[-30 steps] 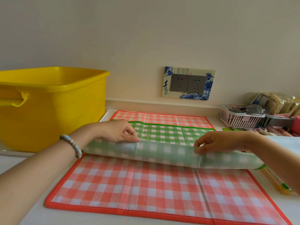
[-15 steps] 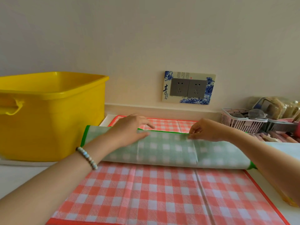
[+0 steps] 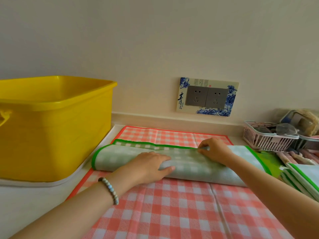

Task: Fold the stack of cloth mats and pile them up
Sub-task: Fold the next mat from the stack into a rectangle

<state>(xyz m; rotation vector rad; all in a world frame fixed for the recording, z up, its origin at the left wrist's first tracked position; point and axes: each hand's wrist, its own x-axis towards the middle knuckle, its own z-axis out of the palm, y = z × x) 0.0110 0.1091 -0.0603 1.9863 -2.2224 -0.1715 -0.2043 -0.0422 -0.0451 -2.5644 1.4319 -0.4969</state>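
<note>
Folded mats [image 3: 303, 180] and yellow tub [image 3: 51, 128] — both cut off by frame edges.

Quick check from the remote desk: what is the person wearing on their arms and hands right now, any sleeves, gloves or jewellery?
Both forearms are bare, with no sleeves in view and no gloves. The left hand has a beaded bracelet at the wrist, made of small round pale grey-blue beads. The right hand shows no ring, watch or band.

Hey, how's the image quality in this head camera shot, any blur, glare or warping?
Head view: soft, even light with no glare; wide-angle bending curves the yellow tub and wall line; the green mat under the left hand and right hand looks slightly soft, the basket clutter blurry.
</note>
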